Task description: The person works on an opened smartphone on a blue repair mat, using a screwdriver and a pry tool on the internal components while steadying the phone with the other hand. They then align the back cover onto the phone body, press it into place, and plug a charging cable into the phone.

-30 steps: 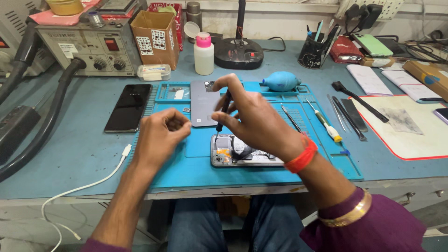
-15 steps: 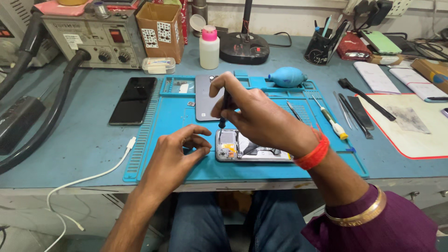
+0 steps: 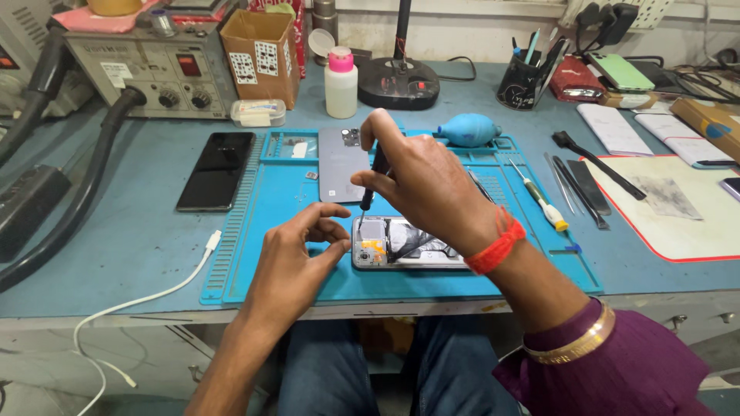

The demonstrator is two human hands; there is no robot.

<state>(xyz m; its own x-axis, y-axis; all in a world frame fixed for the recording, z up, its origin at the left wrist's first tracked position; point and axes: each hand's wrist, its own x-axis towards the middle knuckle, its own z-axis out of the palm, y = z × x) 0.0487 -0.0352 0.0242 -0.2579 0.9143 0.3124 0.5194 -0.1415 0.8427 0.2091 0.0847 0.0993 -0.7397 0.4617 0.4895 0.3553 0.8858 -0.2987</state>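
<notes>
From where the head camera looks down, the person sits at a blue workbench with a blue work mat laid across its front edge. On the mat, close to the near edge, lies an opened phone with its back off and its insides showing.

The right hand is closed around a dark screwdriver, held nearly upright, its tip down at the top left corner of the opened phone. A red thread band circles that wrist, and a gold bangle sits further up the arm against a purple sleeve.

The left hand rests on the mat just left of the phone, thumb and forefinger pinched together near the phone's left edge; whether they grip anything I cannot tell, it is too small to see.

Behind the right hand the grey back cover lies flat on the mat. A black phone lies on the bench left of the mat, and a white cable trails off the near edge. A blue air blower sits at the mat's far side, a white bottle with a pink cap beyond it, and tweezers to the right.
</notes>
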